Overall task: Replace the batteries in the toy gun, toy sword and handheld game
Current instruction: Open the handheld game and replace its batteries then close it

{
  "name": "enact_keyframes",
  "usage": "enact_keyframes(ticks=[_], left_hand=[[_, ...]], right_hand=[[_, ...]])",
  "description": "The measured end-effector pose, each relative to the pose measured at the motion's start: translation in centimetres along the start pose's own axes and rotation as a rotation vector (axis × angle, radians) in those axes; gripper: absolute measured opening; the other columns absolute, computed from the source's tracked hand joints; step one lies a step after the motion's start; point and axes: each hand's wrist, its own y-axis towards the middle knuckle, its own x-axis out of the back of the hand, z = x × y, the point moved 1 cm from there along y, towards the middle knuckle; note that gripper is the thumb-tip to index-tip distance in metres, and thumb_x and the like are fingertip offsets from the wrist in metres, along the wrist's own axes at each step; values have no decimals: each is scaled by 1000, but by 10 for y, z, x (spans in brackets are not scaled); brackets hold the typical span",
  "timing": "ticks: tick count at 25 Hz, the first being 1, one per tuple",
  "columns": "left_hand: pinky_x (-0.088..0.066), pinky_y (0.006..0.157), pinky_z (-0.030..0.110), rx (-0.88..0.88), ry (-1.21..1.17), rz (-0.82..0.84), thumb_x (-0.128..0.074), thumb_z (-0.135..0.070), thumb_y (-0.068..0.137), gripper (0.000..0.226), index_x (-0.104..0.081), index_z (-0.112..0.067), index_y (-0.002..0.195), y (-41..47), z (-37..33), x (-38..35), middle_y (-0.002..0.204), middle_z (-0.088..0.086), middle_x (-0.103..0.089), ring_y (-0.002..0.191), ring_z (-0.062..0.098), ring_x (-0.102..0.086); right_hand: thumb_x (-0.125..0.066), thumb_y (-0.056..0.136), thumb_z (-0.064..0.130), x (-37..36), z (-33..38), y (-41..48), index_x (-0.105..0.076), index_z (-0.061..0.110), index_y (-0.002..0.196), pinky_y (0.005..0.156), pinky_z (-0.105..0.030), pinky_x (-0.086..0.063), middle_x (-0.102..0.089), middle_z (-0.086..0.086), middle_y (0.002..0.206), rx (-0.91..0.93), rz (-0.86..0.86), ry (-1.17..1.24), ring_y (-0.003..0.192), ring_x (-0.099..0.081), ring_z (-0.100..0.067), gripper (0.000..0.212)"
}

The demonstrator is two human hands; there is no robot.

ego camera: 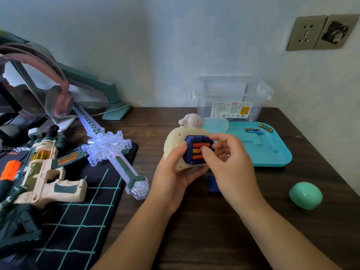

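Observation:
My left hand [171,172] grips the cream handheld game [175,142], back side up, above the dark table. Its blue battery bay [188,141] is uncovered, with three orange batteries [196,151] lying side by side in it. My right hand [228,162] has its curled fingers on those batteries, thumb tip pressing the middle one. The blue battery cover [212,184] lies on the table below my right hand. The glowing clear toy sword [109,149] and the cream-and-green toy gun [44,172] lie on the black mat at left.
A teal tray [272,149] behind my right hand holds two brown batteries [259,128]. A clear plastic box [231,98] stands behind the tray against the wall. A green egg-shaped object [305,195] sits at right. Headphones [48,90] hang at far left.

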Motion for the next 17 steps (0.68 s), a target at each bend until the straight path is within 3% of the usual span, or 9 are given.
enact_keyframes(ticks=[3, 8, 12, 17], left_hand=[[-55, 90, 44, -4, 40, 21, -59, -30, 90, 49, -56, -10, 135, -1, 1, -3, 129, 20, -64, 119, 35, -62], [-56, 89, 45, -39, 78, -16, -60, -28, 89, 52, -53, -12, 138, -1, 1, -2, 129, 18, -64, 118, 34, -63], [-58, 79, 38, -51, 100, -38, -65, -28, 89, 47, -57, -15, 134, -3, 0, -7, 122, 13, -69, 110, 27, -68], [-58, 83, 42, 26, 43, -78, -58, -28, 93, 41, -59, -12, 130, -3, 0, -8, 120, 17, -69, 111, 30, -68]], right_hand=[[-67, 83, 33, 0, 2, 3, -48, 36, 113, 65, -9, -47, -42, 11, 111, 51, -34, -118, 100, -48, -3, 35], [-70, 81, 29, 1, 0, 6, -47, 32, 111, 63, -5, -47, -49, 9, 115, 52, -20, -72, 96, -52, 2, 38], [-72, 79, 26, -1, 0, 6, -43, 29, 108, 61, 2, -42, -51, 6, 113, 22, -38, -54, 93, -52, 1, 41], [-66, 81, 27, -3, -3, 4, -47, 28, 102, 65, -16, -52, -52, 8, 107, 30, -51, -16, 95, -55, -6, 28]])
